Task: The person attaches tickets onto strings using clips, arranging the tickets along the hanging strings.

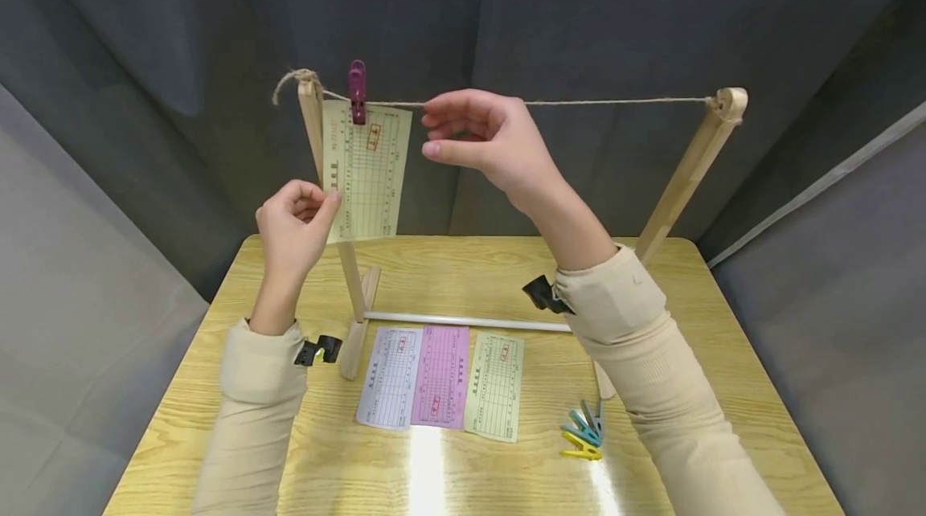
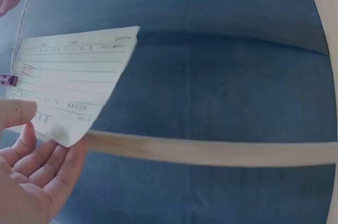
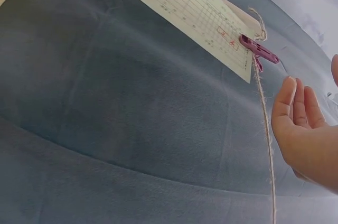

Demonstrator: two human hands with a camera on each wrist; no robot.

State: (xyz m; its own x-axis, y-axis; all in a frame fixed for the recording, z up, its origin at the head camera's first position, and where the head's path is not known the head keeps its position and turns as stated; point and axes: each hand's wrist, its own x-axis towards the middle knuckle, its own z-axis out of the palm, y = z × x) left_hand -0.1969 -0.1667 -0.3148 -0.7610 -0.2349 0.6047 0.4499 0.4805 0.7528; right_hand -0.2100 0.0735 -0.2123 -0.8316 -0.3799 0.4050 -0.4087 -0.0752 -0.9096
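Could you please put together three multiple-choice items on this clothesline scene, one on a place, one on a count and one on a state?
1. Where is the purple clothespin?
A. on the string, over the hanging slip
B. on the table
C. in the right hand

2. How many paper slips lie flat on the table?
A. one
B. three
C. five

3. What is the left hand doing?
A. resting flat on the table
B. pinching the hanging slip's lower edge
C. holding a clothespin

Answers:
1. A, since it sits on the string and clamps the hanging slip by its top edge.
2. B, as a lilac slip, a pink slip and a pale green slip lie side by side.
3. B, as its thumb and fingers meet on the paper's lower edge.
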